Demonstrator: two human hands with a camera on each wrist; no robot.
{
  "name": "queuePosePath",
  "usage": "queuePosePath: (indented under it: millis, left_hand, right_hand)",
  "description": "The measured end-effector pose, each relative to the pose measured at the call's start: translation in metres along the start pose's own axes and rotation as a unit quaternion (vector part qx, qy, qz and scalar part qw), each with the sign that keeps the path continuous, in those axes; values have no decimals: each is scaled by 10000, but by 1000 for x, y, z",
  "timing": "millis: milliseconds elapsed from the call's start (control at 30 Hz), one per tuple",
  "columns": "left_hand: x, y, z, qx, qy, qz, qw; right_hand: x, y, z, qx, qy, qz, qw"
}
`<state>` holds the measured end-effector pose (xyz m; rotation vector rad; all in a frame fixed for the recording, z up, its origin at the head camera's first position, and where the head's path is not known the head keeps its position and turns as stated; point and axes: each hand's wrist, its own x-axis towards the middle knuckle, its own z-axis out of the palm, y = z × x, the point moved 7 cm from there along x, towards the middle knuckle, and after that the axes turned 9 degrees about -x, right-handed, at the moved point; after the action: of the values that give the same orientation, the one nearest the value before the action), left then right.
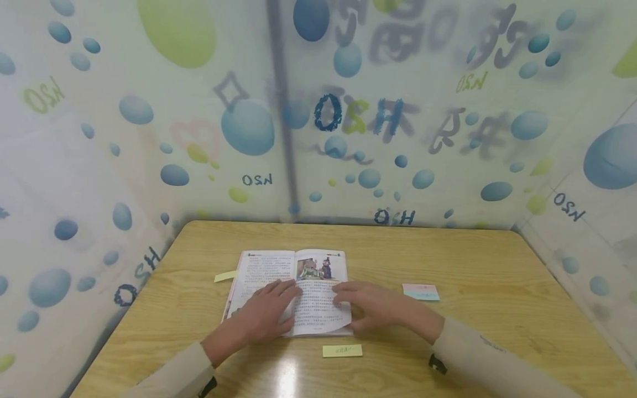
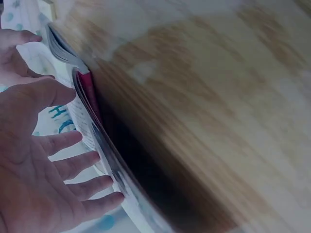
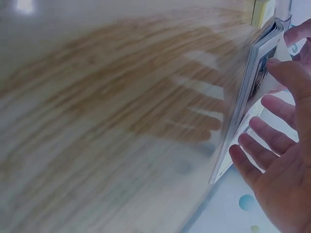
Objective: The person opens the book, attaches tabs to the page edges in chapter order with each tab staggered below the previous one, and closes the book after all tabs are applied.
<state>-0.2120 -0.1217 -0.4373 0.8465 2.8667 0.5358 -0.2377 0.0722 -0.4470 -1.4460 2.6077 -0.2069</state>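
An open book [image 1: 320, 307] with printed text lies on the wooden table, a coloured picture at the top of its right page. My left hand [image 1: 269, 312] rests over the lower left page and the middle fold, its fingers extended. At the right page's outer edge is my right hand [image 1: 375, 304], with fingertips over the text and thumb low by the corner. In the right wrist view, that hand [image 3: 282, 141] has spread fingers, and its thumb is beside a raised page with a picture under it. The left wrist view shows the left hand's fingers [image 2: 80, 165] spread along the book's edge.
A yellow sticky note [image 1: 342, 351] lies in front of the book, and another yellow strip [image 1: 226, 276] sits at its left edge. Pink and blue notes [image 1: 421, 292] lie beyond the right forearm. A patterned curtain [image 1: 348, 166] stands behind the wooden table [image 1: 448, 254].
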Motion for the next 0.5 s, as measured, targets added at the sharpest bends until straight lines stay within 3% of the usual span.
queuePosePath:
  millis: [133,500]
  left_hand:
    - [3,9,-4,8,140,304,9994]
    - [13,23,1,-147,-82,354,9992]
  right_hand:
    - [-1,3,-2,14,144,35,9999]
    - [-1,3,-10,-141,423,-81,9990]
